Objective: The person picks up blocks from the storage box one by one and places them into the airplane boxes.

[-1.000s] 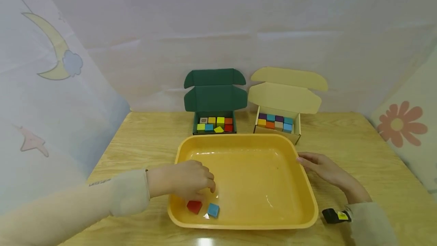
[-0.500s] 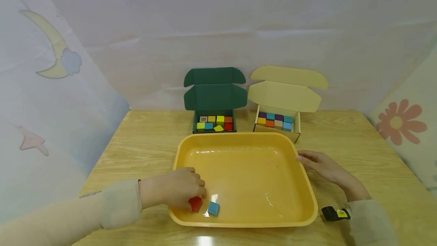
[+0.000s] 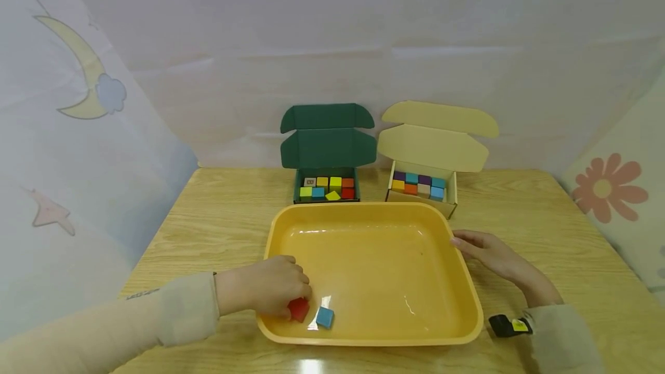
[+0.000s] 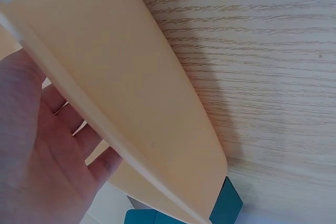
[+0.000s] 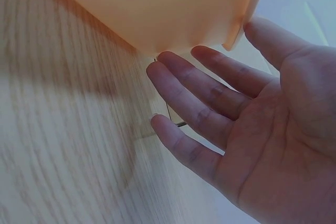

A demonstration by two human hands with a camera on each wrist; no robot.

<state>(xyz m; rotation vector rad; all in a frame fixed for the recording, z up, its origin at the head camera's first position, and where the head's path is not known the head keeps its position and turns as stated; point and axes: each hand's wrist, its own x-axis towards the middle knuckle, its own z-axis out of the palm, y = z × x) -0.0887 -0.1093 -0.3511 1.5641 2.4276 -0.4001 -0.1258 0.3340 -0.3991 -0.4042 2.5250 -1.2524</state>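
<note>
Inside the yellow tray (image 3: 400, 270), at its near left corner, my left hand (image 3: 272, 287) pinches a red block (image 3: 298, 309). The hand covers part of that block in the head view, and the left wrist view shows the hand reaching over the tray's rim with the block hidden. A blue block (image 3: 325, 317) lies on the tray floor just right of the red one. At the tray's right side my right hand (image 3: 496, 255) touches the wall. In the right wrist view its thumb (image 5: 275, 43) meets the rim, and the fingers extend fairly straight against the outside.
Behind the tray stands a green box (image 3: 328, 149) with its lid up, holding several coloured blocks. To its right is a cream box (image 3: 433, 146), also lid up, with several blocks inside. Both sit on a wooden table (image 3: 218, 212) before a pale cloth backdrop (image 3: 332, 45).
My left hand has come down and slightly left from above the blocks, and its fingers have closed on the red block. The right hand has kept its place at the tray.
</note>
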